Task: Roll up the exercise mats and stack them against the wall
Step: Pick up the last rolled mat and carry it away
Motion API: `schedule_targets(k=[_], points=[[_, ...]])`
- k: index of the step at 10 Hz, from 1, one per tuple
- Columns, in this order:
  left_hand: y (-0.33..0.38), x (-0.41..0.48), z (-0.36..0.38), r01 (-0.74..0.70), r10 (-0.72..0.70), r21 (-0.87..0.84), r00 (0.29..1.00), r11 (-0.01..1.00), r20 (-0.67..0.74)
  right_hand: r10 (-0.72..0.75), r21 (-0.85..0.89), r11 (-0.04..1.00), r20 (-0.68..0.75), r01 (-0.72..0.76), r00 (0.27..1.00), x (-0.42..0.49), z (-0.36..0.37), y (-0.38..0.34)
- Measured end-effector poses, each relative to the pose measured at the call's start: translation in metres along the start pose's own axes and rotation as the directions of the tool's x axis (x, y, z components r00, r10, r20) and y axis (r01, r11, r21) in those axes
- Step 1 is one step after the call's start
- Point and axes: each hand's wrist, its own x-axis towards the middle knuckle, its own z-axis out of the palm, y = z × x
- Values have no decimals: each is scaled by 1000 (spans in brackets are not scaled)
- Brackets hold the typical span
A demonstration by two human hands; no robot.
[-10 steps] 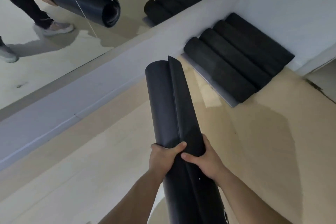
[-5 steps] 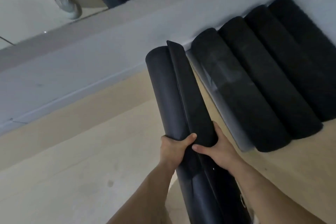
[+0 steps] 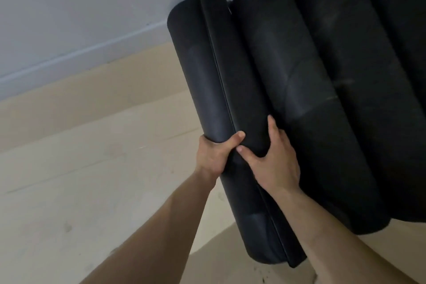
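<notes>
I hold a rolled black exercise mat (image 3: 207, 80) lengthwise, its loose outer flap standing up along the top. My left hand (image 3: 213, 154) grips the roll from the left with the thumb over the flap. My right hand (image 3: 272, 161) presses on the flap side from the right. The roll's far end reaches the pale wall (image 3: 80, 7). It lies right beside a row of other rolled black mats (image 3: 322, 99) that lie side by side against the wall; whether it rests on the floor I cannot tell.
Light wooden floor (image 3: 80, 168) spreads to the left and in front. A pale skirting band (image 3: 87, 53) runs along the wall's base. The stored rolls fill the upper right of the view.
I have moved closer to the wall and lowered the mat. It now lies alongside the leftmost stored roll. The mirror is out of view. Both hands keep the same grip.
</notes>
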Motion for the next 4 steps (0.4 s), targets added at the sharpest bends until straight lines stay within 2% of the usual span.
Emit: schedule_targets(k=[1, 2, 3, 4], points=[[7, 4, 13, 36, -37, 33, 999, 999, 27, -7, -163, 987, -21, 3, 1000, 0, -5, 2], [13, -1, 13, 101, -98, 90, 995, 991, -29, 9, -192, 981, 0, -9, 1000, -2, -5, -4], [22, -5, 9, 127, -120, 217, 992, 968, -44, 22, -232, 973, 48, -10, 999, -2, -7, -9], [32, -20, 5, 95, -82, 350, 995, 932, -53, 26, -274, 962, 57, -9, 998, -1, -17, -11]])
